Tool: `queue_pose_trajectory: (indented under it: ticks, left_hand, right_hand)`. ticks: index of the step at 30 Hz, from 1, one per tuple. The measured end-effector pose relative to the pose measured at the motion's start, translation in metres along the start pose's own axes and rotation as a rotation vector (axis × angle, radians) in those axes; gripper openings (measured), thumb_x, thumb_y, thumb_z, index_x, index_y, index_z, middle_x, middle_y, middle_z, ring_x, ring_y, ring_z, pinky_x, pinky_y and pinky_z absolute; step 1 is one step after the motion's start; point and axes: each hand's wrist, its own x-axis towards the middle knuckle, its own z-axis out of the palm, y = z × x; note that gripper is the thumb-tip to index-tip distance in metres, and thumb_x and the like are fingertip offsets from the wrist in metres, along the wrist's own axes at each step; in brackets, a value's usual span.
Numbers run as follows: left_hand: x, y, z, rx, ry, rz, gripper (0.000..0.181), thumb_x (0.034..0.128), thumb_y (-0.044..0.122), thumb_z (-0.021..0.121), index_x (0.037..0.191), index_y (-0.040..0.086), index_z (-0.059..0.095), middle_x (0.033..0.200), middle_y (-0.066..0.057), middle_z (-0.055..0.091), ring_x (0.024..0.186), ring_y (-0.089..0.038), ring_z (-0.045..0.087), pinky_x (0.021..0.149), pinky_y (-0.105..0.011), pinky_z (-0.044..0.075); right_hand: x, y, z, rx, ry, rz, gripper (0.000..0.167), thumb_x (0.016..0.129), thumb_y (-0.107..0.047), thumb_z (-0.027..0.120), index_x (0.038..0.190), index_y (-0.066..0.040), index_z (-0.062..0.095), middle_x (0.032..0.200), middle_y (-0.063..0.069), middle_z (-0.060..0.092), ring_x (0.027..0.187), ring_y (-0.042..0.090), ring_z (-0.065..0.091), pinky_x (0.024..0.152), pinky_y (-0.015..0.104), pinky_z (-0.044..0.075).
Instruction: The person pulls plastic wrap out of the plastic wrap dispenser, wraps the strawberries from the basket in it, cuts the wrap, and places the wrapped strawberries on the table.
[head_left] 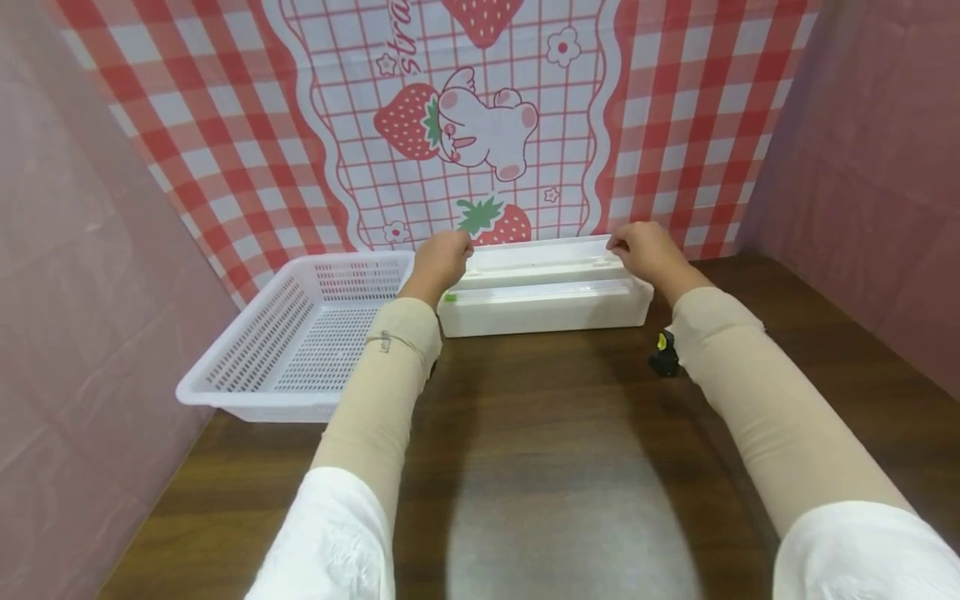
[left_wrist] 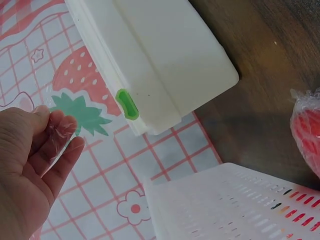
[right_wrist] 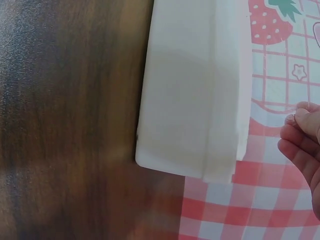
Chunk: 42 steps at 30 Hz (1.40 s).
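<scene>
A long white cling film dispenser [head_left: 543, 310] stands on the table against the back cloth, its lid raised. A green slider [left_wrist: 127, 104] sits near its left end. My left hand [head_left: 442, 260] is above the dispenser's left end, pinching clear film between thumb and fingers; in the left wrist view the film [left_wrist: 62, 131] shows as a thin crumpled edge. Over the right end, my right hand [head_left: 651, 252] pinches the film's other side, thumb against the fingertips [right_wrist: 295, 120]. Between the hands the film is too transparent to follow.
Left of the dispenser stands a white slotted basket [head_left: 202, 387]. A red item wrapped in clear plastic [left_wrist: 309, 132] shows at the left wrist view's edge. Beside my right sleeve is a small black device [head_left: 664, 357]. The checked strawberry cloth [head_left: 675, 108] hangs behind the brown table [head_left: 555, 467].
</scene>
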Motion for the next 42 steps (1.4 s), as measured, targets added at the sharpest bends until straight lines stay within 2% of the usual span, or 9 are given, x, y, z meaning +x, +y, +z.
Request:
queue_pose_trajectory:
  ticks: [4,9,17,25,30,38,42]
  left_hand:
    - [0.0,0.002,-0.004,-0.009,0.022,0.013,0.019,0.1004,0.018,0.053,0.108,0.005,0.065,0.107,-0.011,0.068,0.099,-0.028,0.063,0.09,-0.04,0.05]
    - [-0.001,0.003,-0.008,-0.019,0.037,0.015,0.019,0.1,0.017,0.054,0.11,0.004,0.065,0.109,-0.011,0.068,0.102,-0.028,0.063,0.091,-0.039,0.05]
    - [-0.002,0.008,-0.017,0.009,0.085,0.013,0.018,0.0971,0.014,0.058,0.11,0.005,0.067,0.109,-0.01,0.069,0.101,-0.027,0.064,0.091,-0.039,0.05]
    - [0.0,0.012,-0.026,0.01,0.085,0.02,0.018,0.0978,0.015,0.057,0.11,0.006,0.066,0.11,-0.009,0.069,0.101,-0.027,0.063,0.09,-0.039,0.051]
    - [0.001,0.014,-0.031,0.004,0.083,0.003,0.016,0.0976,0.013,0.056,0.11,0.007,0.065,0.111,-0.008,0.068,0.102,-0.025,0.063,0.09,-0.038,0.051]
    - [0.002,0.015,-0.039,0.008,0.087,-0.007,0.018,0.0986,0.015,0.055,0.111,0.009,0.066,0.112,-0.006,0.068,0.103,-0.023,0.062,0.091,-0.037,0.05]
    - [0.004,0.016,-0.043,0.019,0.08,-0.015,0.019,0.0992,0.017,0.055,0.113,0.01,0.067,0.114,-0.004,0.068,0.104,-0.022,0.062,0.092,-0.037,0.049]
  right_hand:
    - [0.001,0.0,-0.004,-0.014,0.015,-0.012,0.017,0.093,0.001,0.058,0.105,0.006,0.068,0.104,0.026,0.067,0.094,0.038,0.059,0.093,0.053,0.048]
    - [0.002,-0.001,-0.009,-0.024,0.037,-0.024,0.017,0.093,0.001,0.058,0.105,0.007,0.068,0.104,0.026,0.066,0.093,0.039,0.059,0.093,0.054,0.047]
    - [0.002,-0.008,-0.02,0.002,0.004,0.037,0.022,0.093,0.0,0.056,0.112,0.007,0.065,0.109,0.027,0.064,0.094,0.038,0.055,0.096,0.055,0.045]
    - [0.002,-0.012,-0.028,-0.018,0.013,0.034,0.021,0.094,0.0,0.055,0.111,0.008,0.065,0.109,0.028,0.063,0.097,0.039,0.055,0.096,0.055,0.045]
    - [0.002,-0.016,-0.034,-0.013,0.004,0.042,0.021,0.094,-0.001,0.056,0.111,0.007,0.065,0.11,0.026,0.063,0.097,0.038,0.055,0.096,0.054,0.046]
    - [0.004,-0.02,-0.043,-0.012,0.035,0.029,0.019,0.093,0.001,0.056,0.108,0.007,0.066,0.109,0.027,0.064,0.097,0.038,0.056,0.094,0.054,0.047]
    - [0.008,-0.023,-0.048,0.009,0.024,0.067,0.021,0.094,0.001,0.055,0.112,0.007,0.065,0.113,0.027,0.062,0.101,0.039,0.055,0.096,0.054,0.046]
